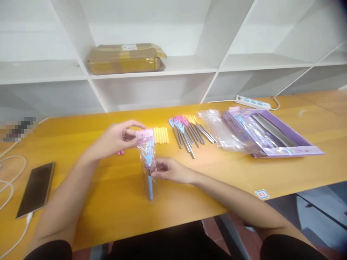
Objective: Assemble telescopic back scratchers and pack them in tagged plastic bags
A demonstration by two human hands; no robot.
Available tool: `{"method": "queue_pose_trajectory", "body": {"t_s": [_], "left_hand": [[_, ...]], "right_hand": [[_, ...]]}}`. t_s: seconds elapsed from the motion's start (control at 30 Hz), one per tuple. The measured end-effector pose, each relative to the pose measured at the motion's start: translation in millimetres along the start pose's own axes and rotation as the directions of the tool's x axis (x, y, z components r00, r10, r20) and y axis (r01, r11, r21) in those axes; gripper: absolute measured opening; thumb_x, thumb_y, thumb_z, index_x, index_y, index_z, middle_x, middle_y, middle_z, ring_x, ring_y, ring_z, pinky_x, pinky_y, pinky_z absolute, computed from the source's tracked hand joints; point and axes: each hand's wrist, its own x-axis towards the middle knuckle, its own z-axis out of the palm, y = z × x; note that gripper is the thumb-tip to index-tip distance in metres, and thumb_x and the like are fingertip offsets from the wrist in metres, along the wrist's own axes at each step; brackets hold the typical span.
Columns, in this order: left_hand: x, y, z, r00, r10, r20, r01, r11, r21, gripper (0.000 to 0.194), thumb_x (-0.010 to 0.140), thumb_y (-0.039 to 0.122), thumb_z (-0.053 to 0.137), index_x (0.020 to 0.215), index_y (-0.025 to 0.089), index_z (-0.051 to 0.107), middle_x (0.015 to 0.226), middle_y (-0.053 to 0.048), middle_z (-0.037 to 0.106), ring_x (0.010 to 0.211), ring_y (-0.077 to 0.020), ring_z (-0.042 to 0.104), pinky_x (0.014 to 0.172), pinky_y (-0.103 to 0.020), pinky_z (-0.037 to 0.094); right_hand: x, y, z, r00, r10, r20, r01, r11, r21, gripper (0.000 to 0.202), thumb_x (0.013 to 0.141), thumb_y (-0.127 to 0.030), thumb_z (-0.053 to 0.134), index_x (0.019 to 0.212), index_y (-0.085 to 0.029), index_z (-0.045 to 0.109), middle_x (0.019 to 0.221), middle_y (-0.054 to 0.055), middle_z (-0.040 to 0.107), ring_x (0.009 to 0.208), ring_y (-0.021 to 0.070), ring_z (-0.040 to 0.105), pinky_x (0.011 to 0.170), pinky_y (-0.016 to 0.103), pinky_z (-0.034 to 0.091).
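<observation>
A light blue hand-shaped back scratcher [148, 157] with a blue handle stands out in a clear plastic bag topped by a pink header card [144, 137]. My left hand [116, 139] pinches the card at its left side. Lower down, my right hand [175, 170] closes on the bag's right edge beside the metal shaft. Behind them, several yellow tubes [161, 135] lie in a row. To their right is a pile of unbagged back scratchers [187, 130] with blue, pink and yellow heads and metal shafts. Small pink pieces [120, 152] show partly under my left hand.
Clear plastic bags [217, 126] lie beside an open purple box [292, 139] holding packaged items. A power strip [252, 102] sits at the back. A phone [36, 189] with a white cable is at left. White shelving behind holds a taped carton [124, 59].
</observation>
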Motion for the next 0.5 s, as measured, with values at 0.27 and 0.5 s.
{"method": "queue_pose_trajectory", "body": {"t_s": [0.27, 0.5], "left_hand": [[9.8, 0.7, 15.3, 0.999, 0.01, 0.053, -0.006, 0.996, -0.086, 0.041, 0.096, 0.042, 0.074, 0.133, 0.025, 0.066, 0.107, -0.01, 0.085, 0.08, -0.0182, 0.08, 0.047, -0.017, 0.049], [15.5, -2.8, 16.6, 0.996, -0.009, 0.094, 0.028, 0.979, -0.204, 0.049, 0.1, 0.053, 0.067, 0.139, 0.023, 0.064, 0.117, -0.016, 0.083, 0.093, -0.0266, 0.084, 0.057, -0.025, 0.058]], "right_hand": [[-29.2, 9.3, 11.3, 0.995, 0.04, -0.095, -0.039, 0.999, 0.013, 0.039, 0.086, -0.052, 0.083, 0.094, -0.019, 0.064, 0.085, -0.002, 0.068, 0.057, 0.0075, 0.056, 0.052, 0.023, 0.048], [-100.9, -14.9, -72.6, 0.872, 0.055, -0.486, -0.047, 0.998, 0.029, 0.031, 0.083, -0.041, 0.082, 0.097, -0.02, 0.064, 0.077, -0.002, 0.068, 0.044, 0.0045, 0.046, 0.038, 0.019, 0.036]]}}
